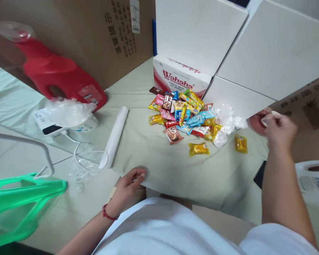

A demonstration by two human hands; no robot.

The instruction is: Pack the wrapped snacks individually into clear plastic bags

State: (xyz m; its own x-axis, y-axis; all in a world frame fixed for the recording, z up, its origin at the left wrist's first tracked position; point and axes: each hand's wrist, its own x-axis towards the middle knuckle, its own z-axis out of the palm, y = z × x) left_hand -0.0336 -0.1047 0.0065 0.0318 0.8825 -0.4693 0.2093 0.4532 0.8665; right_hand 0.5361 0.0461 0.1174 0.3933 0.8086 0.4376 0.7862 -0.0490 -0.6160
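Note:
My left hand (131, 182), a red cord bracelet on its wrist, is at the near table edge with fingers curled and nothing visible in them. At the far right my right hand (280, 131) is closed in a pinch on something small and pale that I cannot make out. Beside its fingertips is a reddish-brown round thing (258, 122), partly hidden by the hand. One yellow-wrapped snack (240, 143) lies just left of my right forearm. Another yellow packet (199, 148) lies in front of a heap of colourful wrapped snacks (184, 113). Crumpled clear plastic (224, 124) touches the heap's right side.
Behind the heap stands a Wahaba-lettered carton (180, 76) below white boxes (196, 32). Leftward are a white tube (114, 138), a red jug (58, 71), a white device with a cable (50, 122) and a green bag (23, 202). A white jug (313, 182) stands right.

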